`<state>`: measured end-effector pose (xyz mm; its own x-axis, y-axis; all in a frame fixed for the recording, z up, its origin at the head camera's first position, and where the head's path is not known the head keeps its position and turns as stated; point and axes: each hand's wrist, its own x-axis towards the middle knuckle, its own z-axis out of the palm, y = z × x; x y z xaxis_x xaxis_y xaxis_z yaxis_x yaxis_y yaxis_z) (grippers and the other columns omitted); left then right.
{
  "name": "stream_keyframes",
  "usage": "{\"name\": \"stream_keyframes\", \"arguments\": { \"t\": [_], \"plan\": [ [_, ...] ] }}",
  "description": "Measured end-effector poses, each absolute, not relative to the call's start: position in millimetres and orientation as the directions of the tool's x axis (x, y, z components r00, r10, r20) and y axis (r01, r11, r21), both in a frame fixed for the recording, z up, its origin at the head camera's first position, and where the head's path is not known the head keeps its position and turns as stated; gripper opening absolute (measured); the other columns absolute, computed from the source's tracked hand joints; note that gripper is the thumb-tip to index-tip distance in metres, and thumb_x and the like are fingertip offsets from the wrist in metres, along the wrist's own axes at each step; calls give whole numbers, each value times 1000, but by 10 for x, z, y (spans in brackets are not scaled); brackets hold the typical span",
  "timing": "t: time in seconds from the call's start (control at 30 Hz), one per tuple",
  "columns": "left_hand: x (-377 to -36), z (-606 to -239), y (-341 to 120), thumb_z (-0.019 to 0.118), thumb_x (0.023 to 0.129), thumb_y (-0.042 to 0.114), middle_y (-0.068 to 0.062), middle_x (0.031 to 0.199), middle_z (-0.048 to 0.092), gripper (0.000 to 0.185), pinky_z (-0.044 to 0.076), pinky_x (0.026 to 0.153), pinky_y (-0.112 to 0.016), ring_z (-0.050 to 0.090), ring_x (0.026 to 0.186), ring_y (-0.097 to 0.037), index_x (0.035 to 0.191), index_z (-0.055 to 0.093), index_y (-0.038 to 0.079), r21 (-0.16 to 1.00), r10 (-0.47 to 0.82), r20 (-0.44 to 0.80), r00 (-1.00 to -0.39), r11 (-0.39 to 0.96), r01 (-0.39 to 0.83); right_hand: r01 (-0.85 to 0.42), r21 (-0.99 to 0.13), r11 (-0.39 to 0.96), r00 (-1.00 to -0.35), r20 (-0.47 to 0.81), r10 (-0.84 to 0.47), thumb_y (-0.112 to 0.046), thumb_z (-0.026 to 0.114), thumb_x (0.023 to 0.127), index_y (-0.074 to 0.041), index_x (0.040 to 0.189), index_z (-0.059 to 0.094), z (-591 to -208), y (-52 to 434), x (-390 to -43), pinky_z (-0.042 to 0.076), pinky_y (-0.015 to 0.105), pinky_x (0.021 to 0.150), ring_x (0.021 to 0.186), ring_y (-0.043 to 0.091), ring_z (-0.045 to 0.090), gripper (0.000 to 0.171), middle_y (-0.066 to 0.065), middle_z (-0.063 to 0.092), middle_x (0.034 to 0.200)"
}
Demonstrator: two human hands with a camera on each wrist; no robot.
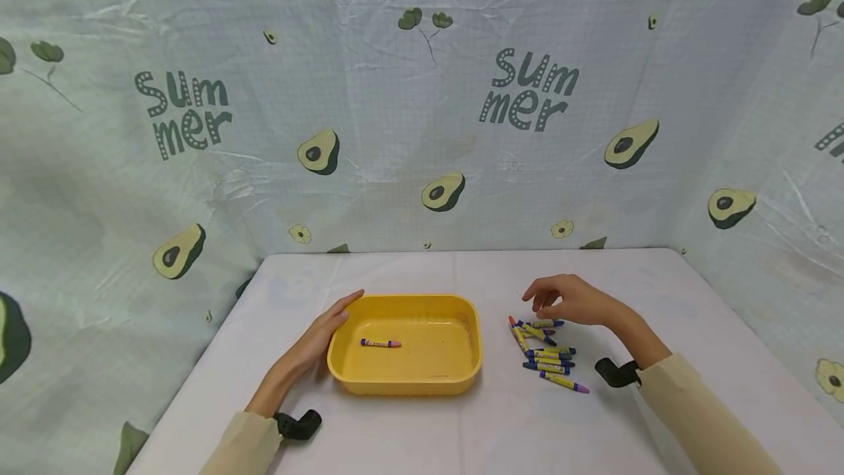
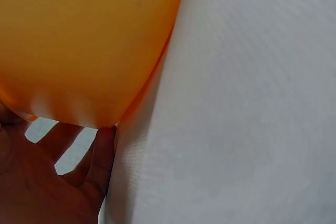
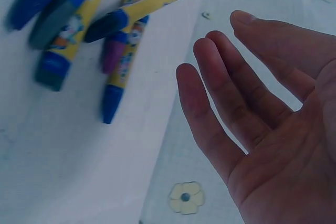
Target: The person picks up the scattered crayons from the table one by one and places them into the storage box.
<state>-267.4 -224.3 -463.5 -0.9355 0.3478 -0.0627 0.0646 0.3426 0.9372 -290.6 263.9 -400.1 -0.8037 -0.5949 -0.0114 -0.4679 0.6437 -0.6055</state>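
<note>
A yellow tray (image 1: 469, 325) sits on the white table, holding one purple crayon (image 1: 380, 343). My left hand (image 1: 326, 332) rests flat against the tray's left wall, fingers straight; the left wrist view shows the fingers (image 2: 100, 153) beside the tray wall (image 2: 84, 45). To the right of the tray lies a pile of several yellow-wrapped crayons (image 1: 546, 352). My right hand (image 1: 560, 300) hovers just above the pile's far end, fingers loosely bent and empty. In the right wrist view the fingers (image 3: 220, 103) are spread open beside the crayons (image 3: 89, 19).
The white table (image 1: 461, 424) is backed and flanked by a pale cloth (image 1: 422, 130) printed with avocados. Black wrist mounts sit at both sleeves. Bare tabletop lies in front of the tray and beyond the crayons.
</note>
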Motion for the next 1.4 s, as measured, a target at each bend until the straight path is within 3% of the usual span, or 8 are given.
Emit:
{"name": "stream_keyframes", "arguments": {
  "t": [0.3,0.53,1.4],
  "plan": [
    [-2686,-4634,-2263,25,114,27,-14,173,21,52,10,130,-61,21,159,-39,165,26,20,934,364,-39,-931,344,95,-436,-617,655,-811,-46,-583,-9,73,92,-4,119,71,-4235,2640,-2877,58,24,76,88,10,66,28,4,73,98],
    [-2677,-4632,-2246,26,114,29,-12,173,21,52,11,130,-60,22,159,-38,165,26,21,937,356,-53,-933,342,77,-391,-585,711,-842,-85,-533,-7,78,87,-13,113,73,-4335,2582,-2864,56,22,76,86,10,62,27,-3,70,94],
    [-2680,-4619,-2234,26,114,27,-14,173,22,51,11,130,-61,22,159,-39,165,28,19,939,341,-50,-939,335,71,-455,-559,693,-815,-52,-577,-1,74,88,-10,116,73,-4294,2587,-2859,54,22,74,84,7,59,29,-3,69,93]
  ]
}}
